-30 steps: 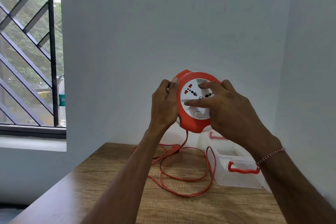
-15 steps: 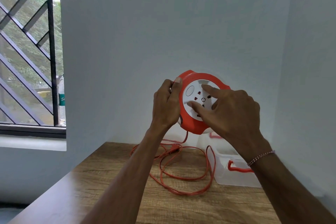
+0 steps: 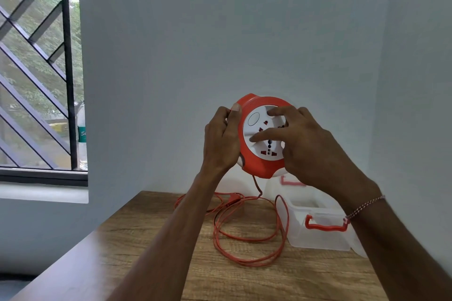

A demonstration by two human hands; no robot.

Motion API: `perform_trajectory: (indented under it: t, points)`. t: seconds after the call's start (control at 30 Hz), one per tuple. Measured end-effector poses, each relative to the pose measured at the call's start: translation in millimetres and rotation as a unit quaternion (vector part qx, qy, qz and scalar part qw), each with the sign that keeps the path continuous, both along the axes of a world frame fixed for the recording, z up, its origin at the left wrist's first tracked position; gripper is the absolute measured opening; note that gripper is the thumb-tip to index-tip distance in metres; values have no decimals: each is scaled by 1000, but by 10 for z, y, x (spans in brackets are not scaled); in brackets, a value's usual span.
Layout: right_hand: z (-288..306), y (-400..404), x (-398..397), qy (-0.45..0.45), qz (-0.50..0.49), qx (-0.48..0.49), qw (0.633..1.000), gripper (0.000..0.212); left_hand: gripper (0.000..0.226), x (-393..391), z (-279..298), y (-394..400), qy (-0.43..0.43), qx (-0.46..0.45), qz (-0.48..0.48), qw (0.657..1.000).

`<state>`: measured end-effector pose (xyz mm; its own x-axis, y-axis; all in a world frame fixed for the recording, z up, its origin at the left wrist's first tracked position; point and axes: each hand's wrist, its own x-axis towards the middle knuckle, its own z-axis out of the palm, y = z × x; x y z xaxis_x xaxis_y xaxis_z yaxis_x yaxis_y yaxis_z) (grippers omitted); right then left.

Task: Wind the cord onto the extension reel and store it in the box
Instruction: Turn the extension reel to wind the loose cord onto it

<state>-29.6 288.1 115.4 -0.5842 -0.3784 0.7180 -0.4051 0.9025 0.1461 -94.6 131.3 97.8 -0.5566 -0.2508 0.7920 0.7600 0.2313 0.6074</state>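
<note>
I hold a round orange extension reel (image 3: 254,164) with a white socket face upright in the air above the wooden table (image 3: 151,259). My left hand (image 3: 221,139) grips its left rim, thumb over the front edge. My right hand (image 3: 303,146) lies across the white face with fingers spread, pressing on it. An orange cord (image 3: 247,237) hangs from the reel's underside and lies in loose loops on the table. A clear plastic box (image 3: 318,239) with orange handles stands open on the table, below and to the right of the reel.
A white wall rises right behind the table, and another wall closes the right side. A barred window (image 3: 36,80) is at the left. The table's left edge runs diagonally toward the lower left.
The white socket face has turned on the reel: its oval button went from the bottom to the upper left. My right fingers shifted with it. The loops on the table have drawn in slightly.
</note>
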Motion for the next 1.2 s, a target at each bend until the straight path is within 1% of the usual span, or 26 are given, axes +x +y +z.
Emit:
perform_trajectory:
  t: [0.07, 0.17, 0.23, 0.47, 0.57, 0.7, 0.8, 0.97, 1.0, 1.03, 1.13, 1.2]
  points:
    - [-7, -25, 39, 1, -25, 19, 1000, 58, 38, -1, -7, 1, -2, -2, 4, 1000]
    - [-13, -63, 86, 19, -42, 32, 998, 58, 36, 3, -14, -3, 0, -5, 8, 1000]
    - [-25, -64, 88, 36, -43, 22, 998, 56, 37, 3, -15, 0, 1, -6, 6, 1000]
    - [-128, -10, -47, 68, -44, -45, 996, 57, 39, 13, -11, 7, 8, -10, -1, 1000]
    - [-142, -2, -63, 95, -44, -77, 991, 62, 39, 14, -13, 8, 9, -11, 2, 1000]
    - [-104, -41, -43, 96, -43, -154, 983, 71, 37, 27, -13, 16, 5, -8, -6, 1000]
    - [-88, -56, -54, 108, -15, -187, 976, 63, 36, 37, -13, 31, 4, -8, -7, 1000]
    - [-41, 11, -49, 108, 33, -134, 985, 33, 35, 9, -7, -4, -4, 2, -4, 1000]
    - [-24, 25, -46, 102, 38, -120, 987, 30, 34, 9, -2, -12, -5, 4, -2, 1000]
    - [-7, 31, -40, 85, 37, -103, 990, 31, 34, 11, 3, -17, -6, 7, -1, 1000]
    - [28, 12, 30, 16, 22, -39, 999, 49, 30, 28, 6, -21, -5, 10, -4, 1000]
    - [33, -6, 78, -5, 6, -7, 1000, 55, 27, 45, 9, -13, -4, 7, -3, 1000]
